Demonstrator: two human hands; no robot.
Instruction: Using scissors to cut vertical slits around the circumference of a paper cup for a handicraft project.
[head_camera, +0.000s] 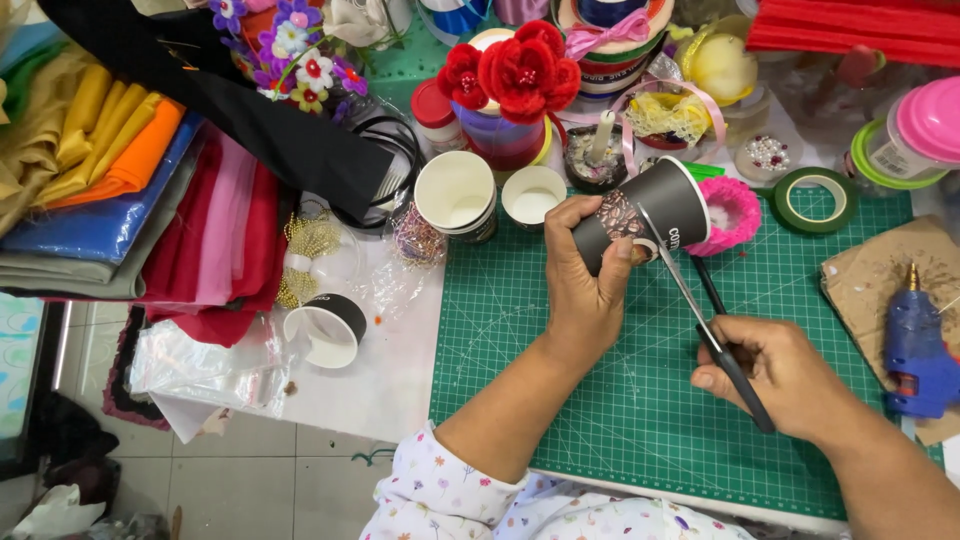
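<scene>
My left hand (585, 290) grips a dark paper cup (655, 205) tilted on its side, its white mouth facing right, above the green cutting mat (560, 330). In my right hand (775, 375) are black-handled scissors (705, 325). Their blades are apart and reach up to the cup's side, one blade lying across the dark wall near my left thumb. Both forearms come in from the bottom edge, the left one in a floral sleeve.
A blue glue gun (915, 350) lies on cardboard at right. Green tape roll (812, 200), pink crocheted ring (732, 215), red fabric flowers (515, 70), white paper cups (455, 195) and a cut cup (325, 330) stand behind and left. Folded fabrics (110, 190) pile at far left.
</scene>
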